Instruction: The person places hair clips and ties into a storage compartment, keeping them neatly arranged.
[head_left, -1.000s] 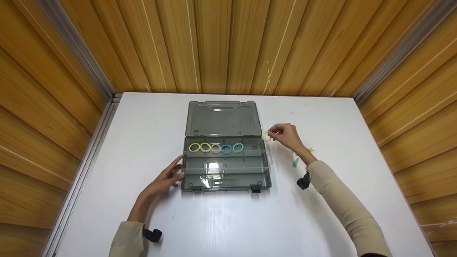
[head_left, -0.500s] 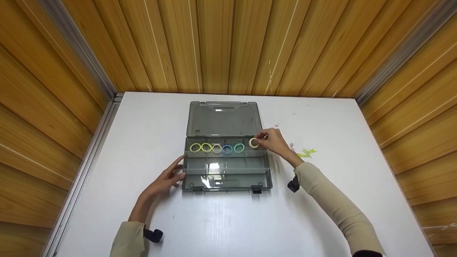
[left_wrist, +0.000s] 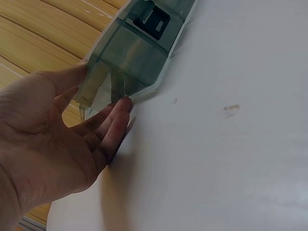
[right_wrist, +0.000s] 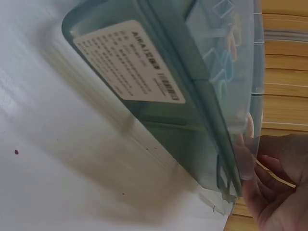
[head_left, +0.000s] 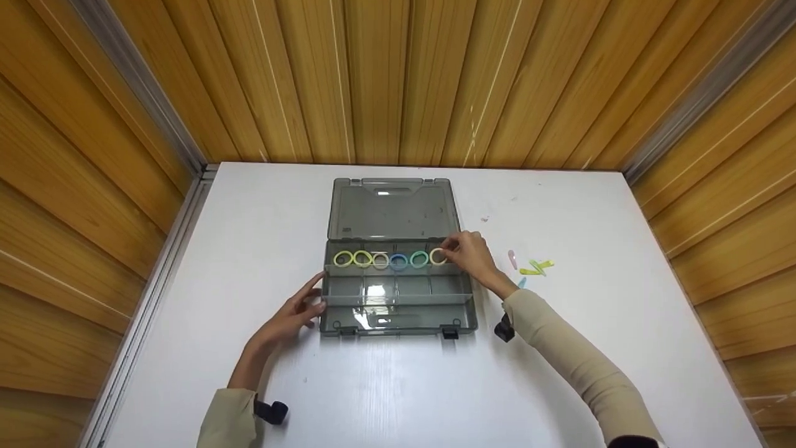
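My right hand (head_left: 471, 255) pinches a cream hair tie (head_left: 437, 256) at the right end of the box's back compartment. Its fingertips are partly hidden behind the box wall in the right wrist view. To the left stand several hair ties in a row, among them a green hair tie (head_left: 419, 259), a blue hair tie (head_left: 398, 261) and a yellow hair tie (head_left: 343, 259). The grey see-through storage box (head_left: 398, 333) has its lid (head_left: 393, 211) laid back. With fingers spread, my left hand (head_left: 287, 318) touches the box's left side.
Right of the box lie small hair clips: a pink clip (head_left: 512, 259), a blue clip (head_left: 522, 283) and overlapping yellow-green clips (head_left: 537, 268). Clear dividers (head_left: 398, 298) cross the box. The white table (head_left: 385, 386) meets wood-patterned walls (head_left: 373, 81) behind and beside.
My right hand has carried the cream hair tie leftward from beside the box into the back compartment, beside the green one. My left hand has stayed at the box's left side.
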A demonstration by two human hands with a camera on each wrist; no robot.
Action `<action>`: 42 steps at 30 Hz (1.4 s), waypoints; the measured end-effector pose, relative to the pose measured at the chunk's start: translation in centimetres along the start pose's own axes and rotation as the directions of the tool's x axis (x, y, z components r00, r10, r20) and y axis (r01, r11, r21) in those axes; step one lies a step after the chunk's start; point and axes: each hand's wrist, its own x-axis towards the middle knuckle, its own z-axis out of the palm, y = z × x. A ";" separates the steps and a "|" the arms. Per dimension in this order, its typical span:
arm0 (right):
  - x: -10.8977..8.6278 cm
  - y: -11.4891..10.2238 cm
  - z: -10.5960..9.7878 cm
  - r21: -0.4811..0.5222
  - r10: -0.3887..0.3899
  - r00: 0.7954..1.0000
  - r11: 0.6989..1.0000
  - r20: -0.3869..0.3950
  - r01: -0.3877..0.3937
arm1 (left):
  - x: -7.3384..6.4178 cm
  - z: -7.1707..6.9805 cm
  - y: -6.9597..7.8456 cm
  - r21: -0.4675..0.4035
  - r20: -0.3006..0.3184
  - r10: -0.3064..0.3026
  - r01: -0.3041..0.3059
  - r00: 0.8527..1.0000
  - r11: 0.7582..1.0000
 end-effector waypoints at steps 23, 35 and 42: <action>-1.7 0.7 -1.8 0.165 -0.088 0.992 0.984 0.087 0.073 | -0.1 0.2 0.3 -0.019 -0.022 -0.040 0.040 0.999 0.999; -3.5 3.9 -5.4 0.154 -0.082 0.996 0.984 -0.043 0.087 | -0.1 0.3 0.5 -0.018 -0.015 -0.041 0.040 0.999 0.999; -4.3 7.2 -8.3 0.116 0.012 0.998 0.993 -0.068 -0.004 | -0.2 0.1 0.5 0.018 -0.004 -0.021 0.021 1.000 1.000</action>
